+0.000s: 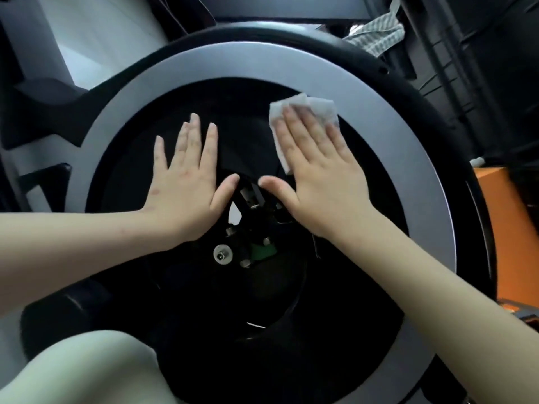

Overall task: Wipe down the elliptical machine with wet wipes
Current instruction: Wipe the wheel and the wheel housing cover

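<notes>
The elliptical machine's round flywheel housing fills the view, with a wide grey ring point(186, 64) around a black inner disc point(134, 158). My right hand point(315, 167) lies flat with straight fingers and presses a white wet wipe point(294, 104) against the inner edge of the ring at the upper right. The wipe sticks out beyond the fingertips and along the index finger. My left hand point(186, 176) rests flat on the black disc, fingers spread and holding nothing. Bolts and a green part point(264, 250) show at the hub below both hands.
A checked cloth point(376, 35) hangs at the top right beyond the black outer rim point(320, 39). An orange box point(504, 228) stands at the right edge. My knee point(87, 371) is at the bottom left. Black frame parts point(38, 112) run along the left.
</notes>
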